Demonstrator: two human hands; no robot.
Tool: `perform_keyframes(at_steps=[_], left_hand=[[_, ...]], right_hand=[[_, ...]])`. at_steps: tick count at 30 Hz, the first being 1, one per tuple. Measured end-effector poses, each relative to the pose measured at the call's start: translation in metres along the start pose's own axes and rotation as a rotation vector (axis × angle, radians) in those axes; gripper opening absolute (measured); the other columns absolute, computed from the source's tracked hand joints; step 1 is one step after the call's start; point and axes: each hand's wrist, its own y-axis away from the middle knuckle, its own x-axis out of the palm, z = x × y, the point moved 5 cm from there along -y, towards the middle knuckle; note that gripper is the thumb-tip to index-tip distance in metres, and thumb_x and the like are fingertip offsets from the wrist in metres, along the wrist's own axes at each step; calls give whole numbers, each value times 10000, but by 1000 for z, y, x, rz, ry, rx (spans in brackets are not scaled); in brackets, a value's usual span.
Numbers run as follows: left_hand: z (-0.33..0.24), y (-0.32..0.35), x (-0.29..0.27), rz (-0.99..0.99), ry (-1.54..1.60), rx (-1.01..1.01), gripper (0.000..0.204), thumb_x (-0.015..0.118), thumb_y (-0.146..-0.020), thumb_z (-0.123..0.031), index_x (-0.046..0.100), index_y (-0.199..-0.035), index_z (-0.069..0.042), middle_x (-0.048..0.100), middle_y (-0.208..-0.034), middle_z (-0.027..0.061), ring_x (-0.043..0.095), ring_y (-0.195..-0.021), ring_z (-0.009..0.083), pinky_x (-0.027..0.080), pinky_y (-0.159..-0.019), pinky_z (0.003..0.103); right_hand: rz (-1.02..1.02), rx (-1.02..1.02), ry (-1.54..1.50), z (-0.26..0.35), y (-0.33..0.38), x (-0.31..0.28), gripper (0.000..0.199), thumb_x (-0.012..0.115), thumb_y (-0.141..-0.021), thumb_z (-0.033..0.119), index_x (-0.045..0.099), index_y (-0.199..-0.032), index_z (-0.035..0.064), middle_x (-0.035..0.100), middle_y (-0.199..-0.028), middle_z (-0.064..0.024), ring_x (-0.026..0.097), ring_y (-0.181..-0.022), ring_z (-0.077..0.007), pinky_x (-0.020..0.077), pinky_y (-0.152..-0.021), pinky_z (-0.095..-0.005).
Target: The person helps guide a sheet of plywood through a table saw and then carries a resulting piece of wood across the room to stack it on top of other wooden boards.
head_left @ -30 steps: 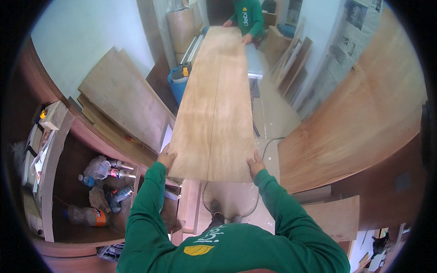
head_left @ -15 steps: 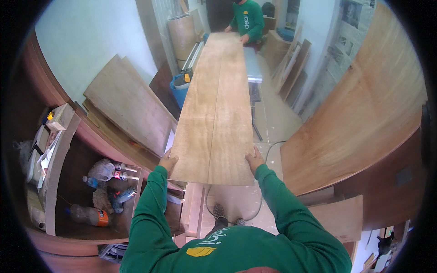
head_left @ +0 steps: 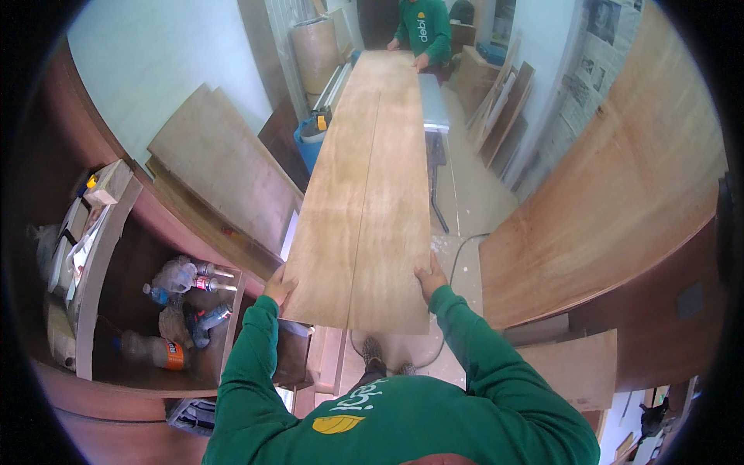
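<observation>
A long plywood panel (head_left: 391,209) stretches from me to a person in a green sweater at the far end. A thin dark line, like a saw cut, runs lengthwise along it and stops short of its far end. My left hand (head_left: 280,287) grips the left edge near the close corner. On the opposite edge my right hand (head_left: 430,277) is closed round the side, its thumb on top. Under the far part shows the grey table of a machine (head_left: 434,105), largely hidden by the panel. The other person's hands (head_left: 421,62) touch the far end.
A large wooden sheet (head_left: 604,186) leans on the right. Boards (head_left: 225,155) lean against the left wall, beside a blue bin (head_left: 308,147). At lower left, a wooden compartment (head_left: 116,310) holds bottles and a drill (head_left: 208,322). A dark cable (head_left: 457,256) lies on the floor.
The panel has come toward me, its near edge now lower in the view. My hands moved with it, still on both edges. The line now reaches less close to the far end.
</observation>
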Motion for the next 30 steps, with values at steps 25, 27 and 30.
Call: perform_keyframes(at_steps=[25,27,30], left_hand=[[30,242,-23,-110,-591,171,559,587,-797,-208,453,-1325,-81,579,-1198,186,563,-1087,300,415,-962,407],[13,234,-4,-49,-605,57,607,690,-765,-183,466,-1324,-107,600,-1188,98,574,-1047,194,440,-924,337],[45,243,-29,-219,-560,81,529,682,-792,-189,507,-1283,-97,644,-1078,81,598,-993,186,465,-883,328]], right_hand=[[-81,85,546,-61,238,-14,728,561,-885,370,214,-1449,69,455,-1317,-241,497,-1143,-359,406,-971,-409],[-10,56,192,-80,242,-41,675,544,-906,270,199,-1452,75,435,-1345,-176,480,-1162,-299,408,-983,-382],[12,130,123,-56,247,1,616,540,-901,181,244,-1428,61,466,-1316,-149,501,-1145,-262,420,-971,-366]])
